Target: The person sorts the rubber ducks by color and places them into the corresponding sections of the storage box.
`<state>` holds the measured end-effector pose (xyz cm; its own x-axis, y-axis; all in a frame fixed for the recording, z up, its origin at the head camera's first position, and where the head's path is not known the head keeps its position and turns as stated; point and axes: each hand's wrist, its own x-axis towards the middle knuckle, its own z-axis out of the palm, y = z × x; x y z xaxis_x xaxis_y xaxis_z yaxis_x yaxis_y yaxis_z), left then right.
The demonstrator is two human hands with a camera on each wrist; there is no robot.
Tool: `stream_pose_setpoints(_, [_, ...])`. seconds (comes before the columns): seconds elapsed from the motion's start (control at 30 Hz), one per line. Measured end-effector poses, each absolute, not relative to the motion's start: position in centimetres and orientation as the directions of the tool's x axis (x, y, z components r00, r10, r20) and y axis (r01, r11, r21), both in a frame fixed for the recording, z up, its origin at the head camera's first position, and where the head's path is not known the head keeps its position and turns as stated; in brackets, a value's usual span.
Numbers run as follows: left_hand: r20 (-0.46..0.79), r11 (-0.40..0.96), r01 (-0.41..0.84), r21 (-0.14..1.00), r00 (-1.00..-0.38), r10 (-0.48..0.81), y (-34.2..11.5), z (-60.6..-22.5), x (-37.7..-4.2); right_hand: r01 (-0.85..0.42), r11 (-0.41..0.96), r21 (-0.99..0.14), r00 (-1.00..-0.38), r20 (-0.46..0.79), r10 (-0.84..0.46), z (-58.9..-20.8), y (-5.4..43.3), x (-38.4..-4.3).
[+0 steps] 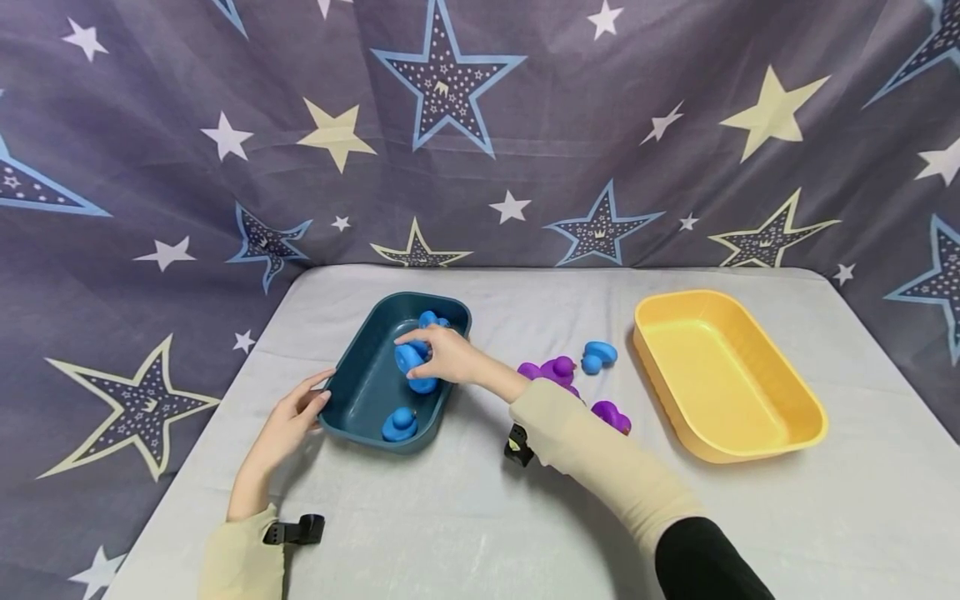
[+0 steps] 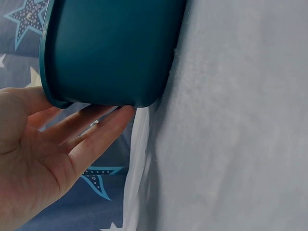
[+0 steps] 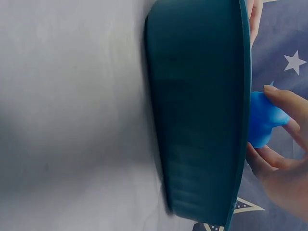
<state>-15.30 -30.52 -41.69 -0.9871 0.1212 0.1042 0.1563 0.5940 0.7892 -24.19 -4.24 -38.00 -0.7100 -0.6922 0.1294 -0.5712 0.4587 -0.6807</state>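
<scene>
My right hand [image 1: 450,354] pinches a blue rubber duck [image 3: 262,118] between thumb and fingers, just above the dark teal bin [image 1: 360,379] on the left. Below the held duck, more blue shows, partly hidden by it. Inside the bin, one blue duck [image 1: 400,425] lies near the front and another [image 1: 429,320] at the back, partly behind my right hand. With fairly straight fingers, my left hand [image 1: 281,429] touches the bin's left end. In the left wrist view, its fingertips [image 2: 126,111] rest against the bin's outer wall.
Several purple ducks [image 1: 558,368] lie on the white-covered table [image 1: 420,533] right of the bin, partly behind my right forearm. A blue duck [image 1: 598,357] lies near them. Farther right stands a yellow bin [image 1: 727,375]. Behind hangs a star-patterned cloth [image 1: 517,125].
</scene>
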Motion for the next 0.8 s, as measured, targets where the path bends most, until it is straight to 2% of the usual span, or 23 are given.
stream_pose_setpoints(0.27, [0.099, 0.585, 0.152, 0.797, -0.988, 0.122, -30.5, -41.7, -15.3, -0.586, 0.432, -0.686, -0.687, 0.138, -0.713, -38.2, -5.2, -23.9])
stream_pose_setpoints(0.8, [0.087, 0.572, 0.142, 0.808, -0.989, 0.123, -30.4, -41.6, -15.2, -0.616, 0.466, -0.635, -0.665, 0.102, -0.74, -38.8, -6.9, -23.2])
